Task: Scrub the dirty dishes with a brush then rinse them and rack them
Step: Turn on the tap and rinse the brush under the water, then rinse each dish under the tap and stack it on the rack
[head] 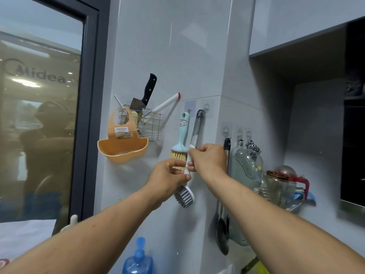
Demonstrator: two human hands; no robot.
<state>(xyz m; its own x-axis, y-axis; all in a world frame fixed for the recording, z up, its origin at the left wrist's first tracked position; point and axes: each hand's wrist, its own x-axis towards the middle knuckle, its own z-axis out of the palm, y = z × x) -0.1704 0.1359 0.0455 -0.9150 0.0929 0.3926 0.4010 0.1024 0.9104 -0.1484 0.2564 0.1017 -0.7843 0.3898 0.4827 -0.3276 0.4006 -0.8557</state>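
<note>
Both arms reach up to a tiled wall. The right hand grips the white middle of the dish brush, which hangs from a clear hook by its dark handle. The left hand pinches the neck just above the grey-and-white bristle head. Just to the left hangs a pale blue brush with yellow bristles, its bristles partly behind the hands. Farther left, a wire basket holds a black-handled cleaver, and an orange plastic holder hangs in front of it. To the right hang a ladle and a steel scourer. A blue pump bottle stands below.
</note>
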